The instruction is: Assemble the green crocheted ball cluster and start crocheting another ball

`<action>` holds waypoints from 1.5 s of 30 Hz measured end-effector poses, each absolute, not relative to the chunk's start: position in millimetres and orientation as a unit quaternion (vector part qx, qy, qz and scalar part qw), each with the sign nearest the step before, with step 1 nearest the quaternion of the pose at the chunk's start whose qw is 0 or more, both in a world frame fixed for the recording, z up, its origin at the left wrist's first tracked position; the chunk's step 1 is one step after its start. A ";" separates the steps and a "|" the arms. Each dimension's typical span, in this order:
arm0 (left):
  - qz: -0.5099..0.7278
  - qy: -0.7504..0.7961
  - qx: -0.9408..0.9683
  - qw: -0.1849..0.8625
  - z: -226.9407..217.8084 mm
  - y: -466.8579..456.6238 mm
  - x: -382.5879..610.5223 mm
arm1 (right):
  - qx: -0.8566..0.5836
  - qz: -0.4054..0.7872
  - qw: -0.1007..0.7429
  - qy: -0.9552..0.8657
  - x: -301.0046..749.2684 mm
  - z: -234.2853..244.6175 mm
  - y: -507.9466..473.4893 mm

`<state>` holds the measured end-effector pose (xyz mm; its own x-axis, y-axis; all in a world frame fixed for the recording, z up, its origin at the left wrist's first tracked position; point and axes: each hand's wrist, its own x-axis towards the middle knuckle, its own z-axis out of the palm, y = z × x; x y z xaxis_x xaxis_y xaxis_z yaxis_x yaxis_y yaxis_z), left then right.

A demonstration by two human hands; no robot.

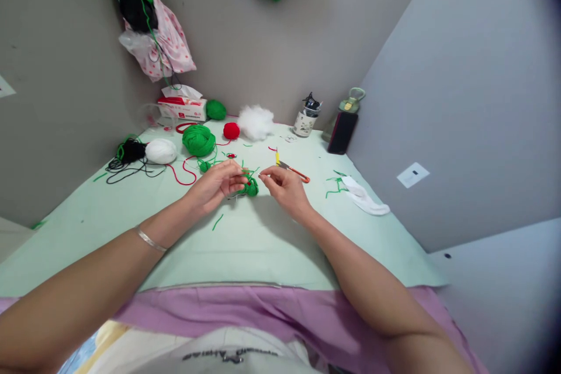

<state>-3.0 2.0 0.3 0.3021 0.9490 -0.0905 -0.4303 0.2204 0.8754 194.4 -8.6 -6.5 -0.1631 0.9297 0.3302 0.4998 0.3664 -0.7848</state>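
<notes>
Yarn piece (252, 188), small, rounded and green with flecks of red, sits above the pale table (272, 245), between both hands. I see the left hand (220, 183) half curled, fingers gripping its left side. The right hand (287, 188), just right, has fingertips pinched; I can't tell on what.

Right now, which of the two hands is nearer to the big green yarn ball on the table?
Left. The left hand is in front of the big green yarn ball, slightly to its right; the right hand is farther away to its right.
</notes>
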 end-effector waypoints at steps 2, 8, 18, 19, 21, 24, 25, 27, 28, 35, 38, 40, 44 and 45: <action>0.480 0.318 0.378 0.725 1.4 2.6 -3.3 | -0.497 0.249 0.418 -0.719 194.4 -6.0 -9.6; 0.471 0.272 0.405 0.735 7.5 0.2 -5.0 | -0.492 0.265 0.458 -0.691 197.2 -0.6 -9.8; 0.322 0.353 0.644 0.597 0.6 -10.3 6.5 | -0.429 0.410 0.532 -0.604 197.6 19.3 -13.4; 0.306 0.352 0.658 0.592 -0.5 -11.1 8.1 | -0.420 0.422 0.540 -0.595 197.8 20.8 -13.8; 0.286 0.351 0.670 0.589 -1.4 -12.2 10.0 | -0.399 0.442 0.554 -0.581 199.0 22.9 -13.9; 0.271 0.353 0.673 0.591 -0.9 -13.0 10.2 | -0.374 0.469 0.568 -0.564 201.4 25.1 -12.9; 0.264 0.352 0.675 0.591 -1.0 -13.1 9.9 | -0.368 0.476 0.572 -0.558 202.2 26.0 -12.7; 0.240 0.347 0.685 0.594 -1.4 -13.2 9.2 | -0.361 0.493 0.576 -0.543 204.0 28.7 -12.6; 0.225 0.343 0.689 0.597 -1.5 -13.1 8.8 | -0.360 0.502 0.576 -0.536 205.0 30.3 -12.6; 0.368 0.401 0.659 0.519 -2.7 2.8 -4.2 | -0.348 0.531 0.586 -0.503 216.0 38.2 -9.3; 0.431 0.445 0.694 0.366 -11.3 15.9 -14.2 | -0.364 0.519 0.599 -0.489 218.7 37.4 -6.3; 0.422 0.449 0.736 0.282 -19.7 22.6 -18.4 | -0.387 0.507 0.601 -0.481 218.7 35.5 -4.6; 0.390 0.429 0.771 0.262 -31.9 28.3 -18.7 | -0.420 0.515 0.579 -0.472 215.9 32.2 -3.9; 0.401 0.429 0.761 0.276 -32.2 28.3 -17.7 | -0.421 0.520 0.570 -0.477 215.0 31.6 -4.4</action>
